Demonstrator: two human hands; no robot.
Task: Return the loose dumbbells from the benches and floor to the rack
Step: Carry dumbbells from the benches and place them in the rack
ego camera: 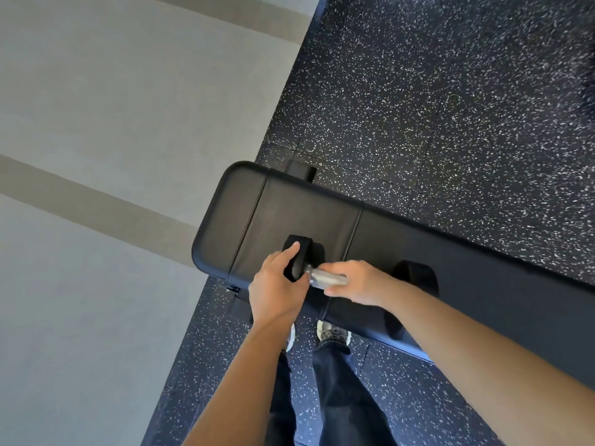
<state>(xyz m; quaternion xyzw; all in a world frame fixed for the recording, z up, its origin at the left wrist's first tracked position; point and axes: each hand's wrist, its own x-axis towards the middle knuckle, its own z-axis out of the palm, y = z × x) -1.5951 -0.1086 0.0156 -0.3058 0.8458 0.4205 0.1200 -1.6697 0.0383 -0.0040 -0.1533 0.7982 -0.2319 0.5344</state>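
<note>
Black bench (289, 207), hands (277, 291) gripping dumbbell (314, 274)

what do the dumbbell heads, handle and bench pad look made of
Heads: matte black, likely rubber coated; no shine.
Handle: bare metal, silvery with bright glints, probably steel.
Bench pad: black vinyl or leather-like cover over padding, judging by soft sheen, seams and rounded edges.

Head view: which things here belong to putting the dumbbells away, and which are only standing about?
For the job:
black dumbbell with silver metal handle, on the black padded bench
left hand, holding one dumbbell head
right hand, gripping the handle

Only about:
black speckled rubber floor
grey floor with beige stripes
grey shoe
</note>
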